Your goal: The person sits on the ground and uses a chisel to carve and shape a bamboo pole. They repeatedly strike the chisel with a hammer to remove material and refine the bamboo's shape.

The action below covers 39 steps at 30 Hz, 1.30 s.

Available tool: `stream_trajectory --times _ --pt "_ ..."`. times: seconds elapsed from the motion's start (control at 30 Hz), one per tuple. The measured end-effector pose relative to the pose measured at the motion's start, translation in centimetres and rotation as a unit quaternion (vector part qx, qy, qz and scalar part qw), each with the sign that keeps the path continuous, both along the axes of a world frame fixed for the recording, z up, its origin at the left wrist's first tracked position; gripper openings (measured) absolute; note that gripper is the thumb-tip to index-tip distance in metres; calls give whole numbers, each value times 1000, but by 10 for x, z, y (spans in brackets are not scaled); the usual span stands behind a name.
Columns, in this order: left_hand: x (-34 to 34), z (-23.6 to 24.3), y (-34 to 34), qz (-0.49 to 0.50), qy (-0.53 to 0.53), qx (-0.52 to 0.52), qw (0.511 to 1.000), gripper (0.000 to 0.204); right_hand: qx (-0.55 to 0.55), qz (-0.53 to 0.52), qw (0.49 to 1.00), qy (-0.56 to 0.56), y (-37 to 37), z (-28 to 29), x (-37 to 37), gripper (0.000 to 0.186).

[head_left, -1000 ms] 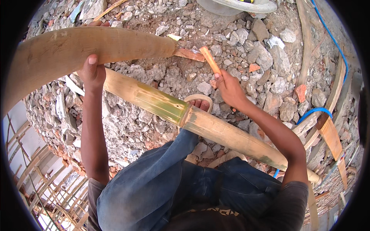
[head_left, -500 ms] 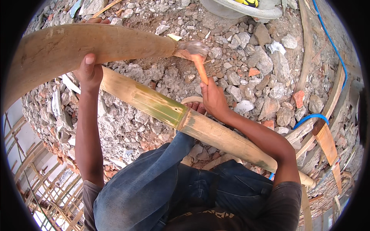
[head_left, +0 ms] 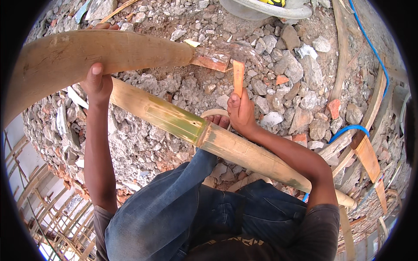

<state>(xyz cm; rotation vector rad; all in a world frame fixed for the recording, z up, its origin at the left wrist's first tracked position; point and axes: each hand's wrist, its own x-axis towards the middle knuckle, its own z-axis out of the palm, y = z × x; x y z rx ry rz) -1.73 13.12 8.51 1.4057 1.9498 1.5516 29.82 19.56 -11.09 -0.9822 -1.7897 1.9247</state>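
Note:
My left hand (head_left: 97,83) is wrapped round a thick brown bamboo pole (head_left: 126,50), thumb on the near side and fingertips over the far side. A reddish wooden block (head_left: 212,59) juts out of the pole's right end. In my right fist (head_left: 242,112) is a hammer (head_left: 238,79) with an orange wooden handle. Its metal head, smeared by motion, is just right of the block and apart from it. Below both hands, a second bamboo pole (head_left: 244,151) with a green stretch slants down to the right across my leg.
Broken stone and brick rubble (head_left: 148,130) covers the ground. A grey basin (head_left: 300,11) with something yellow and black in it stands at the far edge. Wooden planks (head_left: 370,158) and a blue hose (head_left: 368,32) lie at the right. My sandalled foot (head_left: 217,118) is beside the second pole.
The hammer head has swung right, away from the pole's end, uncovering the wooden block. My left hand still grips the pole; the whole view has shifted slightly.

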Motion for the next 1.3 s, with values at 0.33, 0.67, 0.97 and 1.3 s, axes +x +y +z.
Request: stream_trajectory --times 0.33,0.67,0.97,1.3 --pt "1 -3 0 18 -17 5 1000 96 32 81 992 -93 10 12 -15 33" --pt "-3 -3 -9 10 -31 0 999 96 56 48 994 -81 33 14 -1 30" --pt "70 -7 -44 288 181 199 919 46 88 70 982 -153 62 -4 48 31" --pt "85 -143 57 -431 421 -542 585 15 62 61 983 -162 73 25 90 29"
